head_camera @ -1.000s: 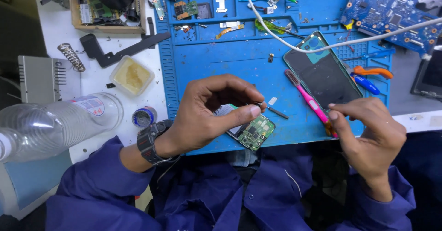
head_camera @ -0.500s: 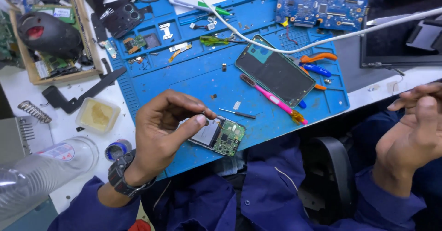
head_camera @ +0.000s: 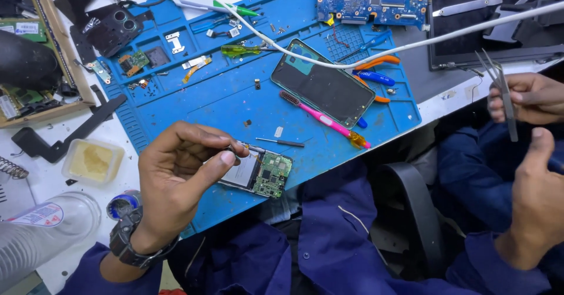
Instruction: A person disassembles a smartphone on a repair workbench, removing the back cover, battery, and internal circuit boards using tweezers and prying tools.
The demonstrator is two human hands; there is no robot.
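Head camera, looking down at a workbench. The left hand, with a dark wristwatch on its wrist, rests at the near edge of a blue silicone repair mat. Its thumb and forefinger are curled close together, pinching the edge of a small opened phone body with a green circuit board and a silver metal shield, which lies flat on the mat near the front edge.

The right hand is raised off the table at the far right, over a blue-sleeved lap. It is loosely open with the thumb pointing up, and holds nothing. Just above it, another person's hand grips a pair of thin metal tweezers.

Farther back on the mat lies a dark rectangular phone screen panel; just in front of it, a pink toothbrush with dark bristles. A white cable runs across the panel. At the mat's rear edge sits a large blue circuit board. Left of the mat, on the white table, stand a small square tub of yellowish paste and a clear plastic bottle.
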